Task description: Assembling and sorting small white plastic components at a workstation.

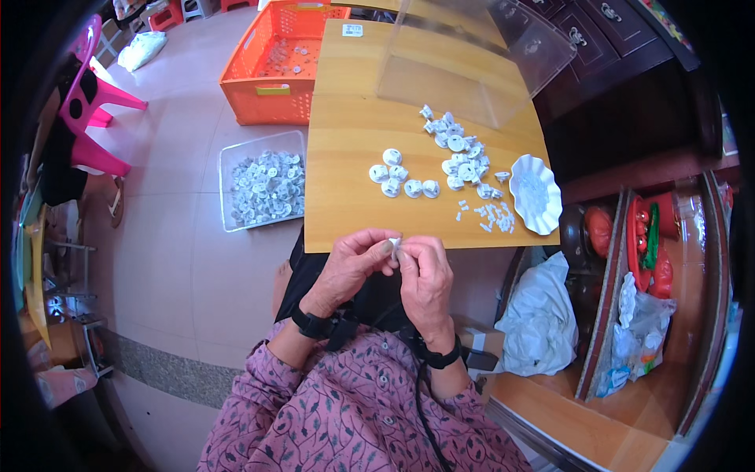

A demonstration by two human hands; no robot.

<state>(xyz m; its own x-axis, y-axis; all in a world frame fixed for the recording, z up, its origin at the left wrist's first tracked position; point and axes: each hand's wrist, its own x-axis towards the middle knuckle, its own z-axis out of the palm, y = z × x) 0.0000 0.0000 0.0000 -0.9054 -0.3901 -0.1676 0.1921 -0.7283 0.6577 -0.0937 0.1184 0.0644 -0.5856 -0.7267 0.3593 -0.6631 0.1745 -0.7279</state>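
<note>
My left grip (351, 266) and my right grip (425, 271) together pinch one small white plastic part (395, 244); it is at the near edge of the yellow wooden tabletop (354, 102); on this tabletop, round white plastic pieces (456, 142) lie in groups; small white pegs (497, 216) lie near the scalloped white dish (554, 193).

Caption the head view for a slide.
Left hand and right hand pinch a small white part beside a table bearing white pieces and a scalloped dish.

Small white piece (395, 243) between both hands (351, 266) (425, 271)
</note>
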